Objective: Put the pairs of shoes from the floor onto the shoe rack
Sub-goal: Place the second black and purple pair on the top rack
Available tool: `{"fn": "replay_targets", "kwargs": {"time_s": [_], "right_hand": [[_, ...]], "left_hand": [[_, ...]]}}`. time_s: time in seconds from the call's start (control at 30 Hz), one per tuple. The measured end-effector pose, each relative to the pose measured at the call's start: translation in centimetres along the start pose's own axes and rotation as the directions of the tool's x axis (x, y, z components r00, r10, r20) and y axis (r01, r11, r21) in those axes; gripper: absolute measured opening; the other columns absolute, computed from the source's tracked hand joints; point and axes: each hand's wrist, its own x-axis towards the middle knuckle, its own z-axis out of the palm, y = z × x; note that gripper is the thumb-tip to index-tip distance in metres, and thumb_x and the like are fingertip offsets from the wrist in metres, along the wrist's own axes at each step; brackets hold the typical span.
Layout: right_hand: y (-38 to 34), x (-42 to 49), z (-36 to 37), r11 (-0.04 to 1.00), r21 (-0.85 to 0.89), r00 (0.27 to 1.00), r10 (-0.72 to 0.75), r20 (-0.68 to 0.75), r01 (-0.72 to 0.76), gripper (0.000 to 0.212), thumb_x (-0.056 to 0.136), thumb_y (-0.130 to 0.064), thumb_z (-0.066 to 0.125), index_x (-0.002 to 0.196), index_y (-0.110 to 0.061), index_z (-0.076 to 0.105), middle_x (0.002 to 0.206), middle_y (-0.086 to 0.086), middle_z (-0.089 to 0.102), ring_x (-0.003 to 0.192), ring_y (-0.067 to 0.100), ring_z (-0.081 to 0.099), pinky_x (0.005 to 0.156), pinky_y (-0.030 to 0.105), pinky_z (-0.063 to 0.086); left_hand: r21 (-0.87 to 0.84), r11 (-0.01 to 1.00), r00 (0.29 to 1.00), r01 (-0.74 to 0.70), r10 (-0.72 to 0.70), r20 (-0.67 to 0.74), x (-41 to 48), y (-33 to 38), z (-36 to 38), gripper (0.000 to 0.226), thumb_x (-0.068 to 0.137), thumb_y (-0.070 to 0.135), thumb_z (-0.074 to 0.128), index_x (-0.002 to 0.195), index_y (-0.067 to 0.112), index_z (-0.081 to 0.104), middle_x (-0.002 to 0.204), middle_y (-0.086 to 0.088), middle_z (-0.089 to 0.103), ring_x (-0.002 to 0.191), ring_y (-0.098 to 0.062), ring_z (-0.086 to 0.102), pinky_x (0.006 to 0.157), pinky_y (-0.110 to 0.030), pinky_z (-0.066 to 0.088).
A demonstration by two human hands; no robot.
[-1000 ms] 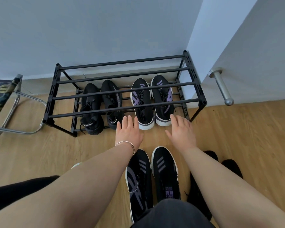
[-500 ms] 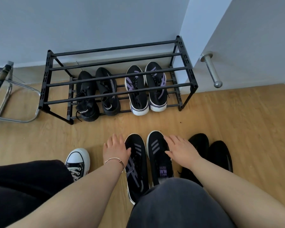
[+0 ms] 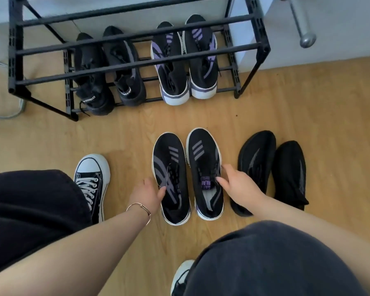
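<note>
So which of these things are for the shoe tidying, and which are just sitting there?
For the job:
- striped black pair on the floor, left hand and right hand on it
- plain black pair on the floor
- shoe rack, two pairs already on its lower shelf

Just there:
- canvas sneaker the person wears
- metal door handle

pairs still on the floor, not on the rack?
2. The striped sneaker pair sits centre, with the left hand and right hand touching it. The all-black pair lies just to its right. More could sit outside the frame.
</note>
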Motion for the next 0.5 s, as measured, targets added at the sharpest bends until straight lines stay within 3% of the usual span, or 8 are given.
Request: {"fn": "replay_targets", "kwargs": {"time_s": [0.13, 0.23, 0.4, 0.5], "right_hand": [[-0.2, 0.0, 0.5, 0.965, 0.196, 0.98, 0.145, 0.138, -0.171, 0.055, 0.1, -0.041, 0.054, 0.148, -0.016, 0.042, 0.123, 0.007, 0.068, 0.101, 0.023, 0.068, 0.087, 0.037, 0.058], [0.0, 0.4, 0.7, 0.923, 0.279, 0.959, 0.218, 0.183, -0.263, 0.052, 0.098, -0.037, 0.06, 0.145, -0.017, 0.047, 0.128, 0.007, 0.066, 0.11, 0.027, 0.067, 0.098, 0.045, 0.056], [-0.2, 1.2, 1.0, 0.896, 0.32, 0.947, 0.257, 0.193, -0.308, 0.035, 0.096, -0.033, 0.065, 0.124, -0.012, 0.066, 0.107, 0.007, 0.074, 0.098, 0.027, 0.07, 0.093, 0.047, 0.058], [-0.5, 1.8, 0.8, 0.867, 0.358, 0.935, 0.29, 0.205, -0.348, 0.02, 0.092, -0.027, 0.071, 0.099, -0.009, 0.071, 0.095, 0.014, 0.075, 0.09, 0.031, 0.071, 0.086, 0.049, 0.061]], "left_hand": [[-0.215, 0.976, 0.999, 0.027, -0.021, 0.028, -0.7, 0.2, 1.5, 0.035, 0.094, 0.038, 0.057, 0.117, 0.011, 0.052, 0.095, -0.005, 0.066, 0.078, -0.024, 0.057, 0.063, -0.033, 0.041], [-0.415, 0.905, 0.995, 0.092, -0.099, 0.003, -0.9, -0.1, 2.3, 0.043, 0.092, 0.032, 0.065, 0.13, 0.017, 0.051, 0.087, 0.009, 0.06, 0.075, -0.014, 0.056, 0.065, -0.027, 0.04], [-0.592, 0.79, 0.986, 0.161, -0.149, 0.07, -0.4, -0.7, 2.5, 0.056, 0.086, 0.024, 0.073, 0.136, 0.022, 0.048, 0.095, 0.006, 0.066, 0.085, -0.022, 0.07, 0.084, -0.041, 0.057], [-0.712, 0.679, 0.984, 0.18, -0.134, 0.121, 0.0, -0.9, 2.2, 0.06, 0.085, 0.012, 0.075, 0.138, 0.019, 0.047, 0.095, 0.002, 0.067, 0.084, -0.021, 0.071, 0.082, -0.042, 0.06]]}}
